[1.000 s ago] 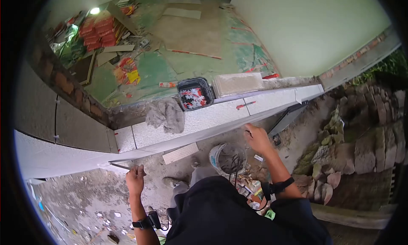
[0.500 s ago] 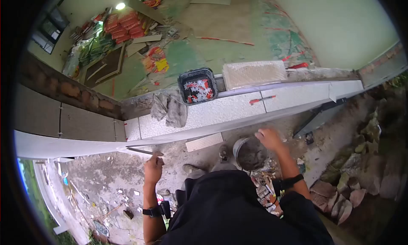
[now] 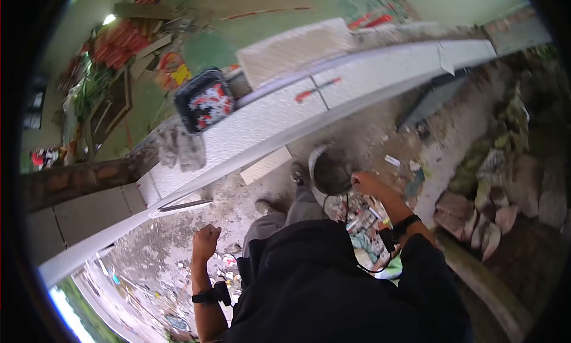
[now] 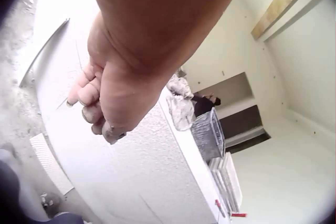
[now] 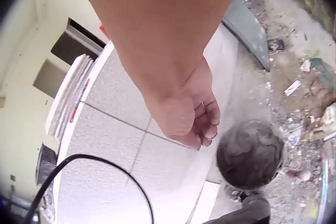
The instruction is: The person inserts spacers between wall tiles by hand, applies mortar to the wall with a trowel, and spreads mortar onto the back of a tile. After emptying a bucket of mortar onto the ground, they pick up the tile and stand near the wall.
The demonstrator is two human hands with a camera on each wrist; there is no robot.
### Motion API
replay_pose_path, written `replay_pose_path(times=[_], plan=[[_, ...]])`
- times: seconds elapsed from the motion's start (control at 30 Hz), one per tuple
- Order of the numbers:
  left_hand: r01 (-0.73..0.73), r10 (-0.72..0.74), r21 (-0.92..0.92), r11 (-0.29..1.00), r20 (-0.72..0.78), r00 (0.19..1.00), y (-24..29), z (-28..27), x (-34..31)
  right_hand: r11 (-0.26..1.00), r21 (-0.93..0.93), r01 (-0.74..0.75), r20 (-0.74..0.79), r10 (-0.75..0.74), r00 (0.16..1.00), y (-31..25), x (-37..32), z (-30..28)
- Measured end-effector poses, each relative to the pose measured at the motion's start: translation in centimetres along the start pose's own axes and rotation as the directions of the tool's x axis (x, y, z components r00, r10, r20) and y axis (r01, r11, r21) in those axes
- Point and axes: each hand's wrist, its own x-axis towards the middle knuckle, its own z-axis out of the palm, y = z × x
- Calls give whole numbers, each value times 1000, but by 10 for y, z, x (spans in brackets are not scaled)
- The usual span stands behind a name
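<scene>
My left hand [image 3: 206, 242] hangs in front of the tiled low wall [image 4: 142, 166], fingers loosely curled around nothing. A thin dark strip [image 3: 185, 206] lies apart from it, near the foot of the wall. Over the near rim of a bucket of grey mortar [image 5: 249, 155], in the head view, hovers my right hand [image 3: 370, 184]. Its fingers are also loosely curled, and the right wrist view shows no object in them.
Along the ledge sit a crumpled grey rag [image 3: 181, 148], a black basket [image 3: 196, 84] of small white and red pieces, stacked tiles [image 3: 297, 48] and a red slim tool [image 3: 306, 95]. A loose tile [image 3: 266, 165] lies below. Rubble and stones [image 3: 476, 224] are at the right.
The head view has shifted and tilted. The left hand, which overlapped the dark strip earlier, now appears apart from it. My right hand has moved lower, alongside the mortar bucket.
</scene>
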Motion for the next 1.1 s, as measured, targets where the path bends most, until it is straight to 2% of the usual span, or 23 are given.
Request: replay_pose_path(times=[0.07, 0.1, 0.13, 0.2, 0.27, 0.3, 0.37, 0.43, 0.47, 0.5, 0.53, 0.57, 0.63, 0.7, 0.73, 0.77, 0.83, 0.87, 0.9, 0.93, 1.0, 1.07, 1.1], plan=[[-124, 119, 82, 989, 62, 991, -18, 17, 8, 995, -22, -96, 3, 96, 995, 25, -28, 18], [-233, 231, 21, 972, 85, 969, -18, 23, 11, 975, -63, -211, -15, 211, 977, 34, -43, 30], [-253, 249, 24, 967, 114, 962, -19, 30, 19, 940, -103, -324, -38, 322, 946, 43, -55, 44], [-126, 141, -71, 990, 305, 942, -9, 50, 36, 901, -92, -423, -76, 417, 906, 66, -73, 83], [-212, 238, -109, 971, 349, 906, -20, 87, 58, 821, -120, -558, -112, 548, 829, 93, -80, 125], [-262, 284, -110, 959, 369, 885, -26, 108, 67, 767, -105, -633, -8, 636, 772, 80, -78, 127], [-305, 301, -58, 951, 415, 859, -52, 157, 78, 797, -78, -600, -61, 597, 800, 115, -66, 193], [-239, 232, -49, 970, 482, 845, -54, 189, 73, 826, -44, -562, -118, 554, 824, 135, -43, 235], [-306, 307, -80, 949, 470, 827, -83, 218, 72, 770, -47, -637, -56, 635, 771, 125, -26, 239], [-275, 214, 33, 961, 541, 813, -82, 232, 66, 707, -52, -706, 5, 707, 707, 125, -8, 250], [-351, 290, 13, 936, 534, 794, -109, 260, 63, 702, -46, -711, 18, 712, 702, 142, 5, 278], [-385, 370, -83, 919, 519, 770, -136, 290, 58, 752, -93, -653, 6, 656, 755, 163, 19, 308], [-342, 256, -1, 940, 664, 702, -152, 325, 45, 801, -96, -591, -44, 590, 806, 182, 30, 347], [-304, 190, 27, 952, 727, 660, -156, 357, 36, 784, -183, -594, -18, 601, 799, 189, 38, 350], [-370, 177, 109, 923, 733, 657, -153, 366, 35, 763, -260, -591, -6, 611, 792, 195, 38, 354], [-435, 163, 190, 880, 740, 653, -150, 365, 29, 789, -266, -554, 29, 581, 813, 200, 34, 350], [-420, 161, 184, 889, 733, 661, -140, 366, 37, 797, -239, -554, 6, 572, 820, 192, 26, 317], [-405, 150, 177, 897, 740, 656, -136, 360, 39, 802, -208, -560, 0, 573, 820, 181, 13, 294], [-414, 151, 201, 888, 722, 676, -148, 371, 41, 866, -59, -496, 137, 499, 856, 175, -11, 259], [-425, 162, 200, 883, 720, 675, -146, 373, 43, 864, -56, -501, 124, 504, 855, 173, -27, 243], [-370, 118, 204, 906, 719, 685, -136, 372, 46, 862, 301, -409, 156, 378, 912, 172, -48, 225], [-380, 126, 200, 903, 723, 680, -127, 372, 47, 861, 290, -417, 163, 385, 908, 173, -45, 235], [-387, 129, 199, 900, 727, 674, -123, 375, 50, 824, 312, -473, 83, 472, 878, 169, -37, 250]])
